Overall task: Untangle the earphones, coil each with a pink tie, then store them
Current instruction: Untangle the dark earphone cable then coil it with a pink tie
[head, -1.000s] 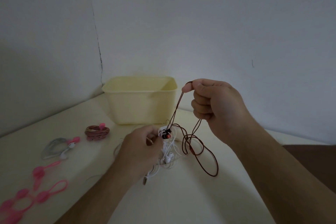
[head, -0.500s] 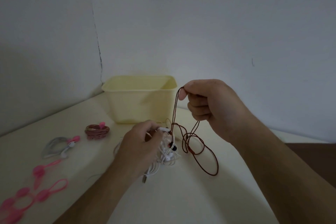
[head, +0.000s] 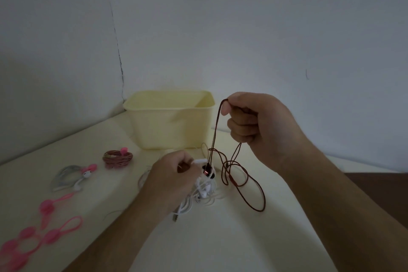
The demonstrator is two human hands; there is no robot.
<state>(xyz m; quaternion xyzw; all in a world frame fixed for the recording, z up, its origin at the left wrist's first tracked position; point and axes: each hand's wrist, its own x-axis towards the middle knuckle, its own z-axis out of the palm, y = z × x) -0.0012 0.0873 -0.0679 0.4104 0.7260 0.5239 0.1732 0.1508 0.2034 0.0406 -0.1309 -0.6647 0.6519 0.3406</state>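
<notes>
Right hand point(head: 262, 130), raised right of centre, fingers curled, thumb and forefinger pinching the dark red earphone cord point(head: 242, 185); its loops hang down to the cream table point(head: 220, 238). Left hand point(head: 170, 181), lower, grips the white earphone tangle point(head: 204, 192) on the table, a red earbud point(head: 207, 171) at its fingertips. Yellow bin point(head: 170, 123) just behind. Far left: a coiled brown earphone point(head: 117, 158) and grey-white one point(head: 70, 175), each with a pink tie. Spare pink ties point(head: 33, 234) near left.

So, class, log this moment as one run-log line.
stage: untangling | right hand: pinches thin dark red earphone cord, lifted | left hand: holds tangled white earphones | pale yellow plastic bin: behind
</notes>
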